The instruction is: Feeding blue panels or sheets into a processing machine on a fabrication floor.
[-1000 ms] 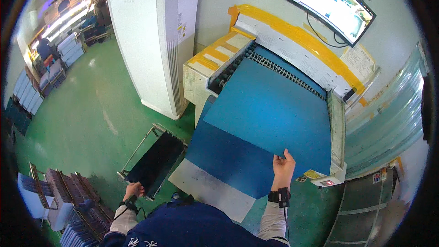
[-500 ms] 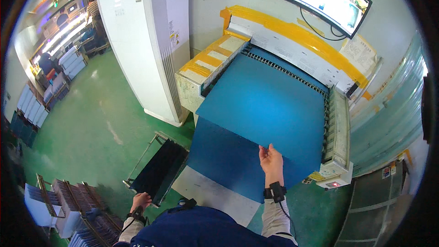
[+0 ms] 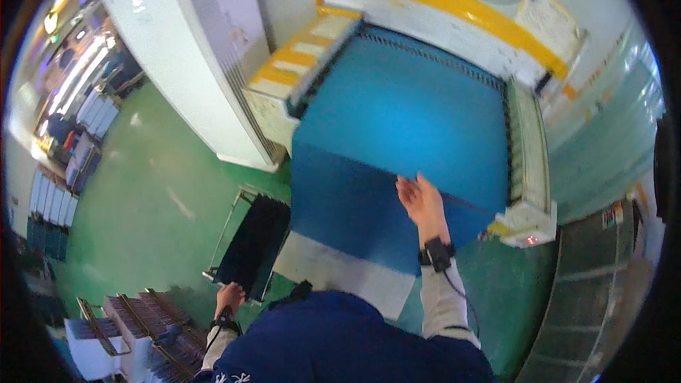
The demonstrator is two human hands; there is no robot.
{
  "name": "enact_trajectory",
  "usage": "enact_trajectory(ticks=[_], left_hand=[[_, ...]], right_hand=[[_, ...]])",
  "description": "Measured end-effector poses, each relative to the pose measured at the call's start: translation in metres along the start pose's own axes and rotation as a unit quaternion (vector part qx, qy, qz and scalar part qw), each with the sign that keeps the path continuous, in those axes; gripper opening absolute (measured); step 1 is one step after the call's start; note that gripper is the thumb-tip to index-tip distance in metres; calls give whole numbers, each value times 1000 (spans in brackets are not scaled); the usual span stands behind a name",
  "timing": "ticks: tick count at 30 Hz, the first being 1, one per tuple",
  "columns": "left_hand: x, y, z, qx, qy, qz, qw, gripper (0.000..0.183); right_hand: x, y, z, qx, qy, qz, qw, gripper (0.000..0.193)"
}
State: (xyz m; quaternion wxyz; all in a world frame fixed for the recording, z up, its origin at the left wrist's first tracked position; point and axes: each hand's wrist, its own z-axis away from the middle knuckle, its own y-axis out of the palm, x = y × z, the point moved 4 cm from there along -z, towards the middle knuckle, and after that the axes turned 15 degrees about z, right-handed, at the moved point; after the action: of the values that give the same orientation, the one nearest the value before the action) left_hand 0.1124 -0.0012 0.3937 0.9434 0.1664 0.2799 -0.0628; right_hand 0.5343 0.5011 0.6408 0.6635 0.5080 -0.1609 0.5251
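Note:
A large bright blue sheet point(image 3: 401, 110) lies on the bed of a machine with a toothed strip along its sides and far end. Below its near edge, a darker blue panel point(image 3: 347, 191) extends towards me. My right hand point(image 3: 420, 202) is at the sheet's near edge with fingers slightly spread and fingertips touching or just short of it; blur hides which. Low on the left, my left hand point(image 3: 230, 299) rests with bent fingers at the near end of a metal rack point(image 3: 225, 230) holding dark panels point(image 3: 254, 241). What those fingers grip cannot be made out.
A white upright cabinet point(image 3: 174, 57) stands left of the machine. Racks of stacked panels point(image 3: 145, 330) are at the lower left. Clear plastic sheeting point(image 3: 603, 135) hangs on the right, above a dark grey panel point(image 3: 582, 298). A pale board point(image 3: 333, 266) lies before the machine.
The view has shifted, so the machine sits higher in it. The bright blue sheet appears slightly farther into the machine. My right hand's fingers have loosened at its edge; my left hand stays by the rack.

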Motion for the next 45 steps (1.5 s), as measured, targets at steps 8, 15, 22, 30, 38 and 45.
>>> enact_trajectory(ticks=[8, 15, 22, 30, 38, 45], left_hand=[[-6, 12, 4, -18, 9, -64, 998, 20], [-11, 22, 9, -14, -5, -82, 996, 24], [-18, 24, 1, 6, 1, -94, 996, 23], [-33, 37, -13, 39, -16, -102, 994, 16], [-81, 89, -3, 163, 29, -140, 976, 28], [-182, 215, 50, 178, 194, -200, 944, 28]], right_hand=[[7, -6, -15, -2, 34, 19, 999, 37], [19, -2, -9, -2, 21, 22, 1000, 37], [22, -8, -13, 33, 38, 55, 997, 40], [6, 7, 1, 36, 50, 86, 994, 36], [-90, 24, 42, 116, 136, 138, 974, 26], [-170, -1, 96, 29, 248, 217, 944, 23]])
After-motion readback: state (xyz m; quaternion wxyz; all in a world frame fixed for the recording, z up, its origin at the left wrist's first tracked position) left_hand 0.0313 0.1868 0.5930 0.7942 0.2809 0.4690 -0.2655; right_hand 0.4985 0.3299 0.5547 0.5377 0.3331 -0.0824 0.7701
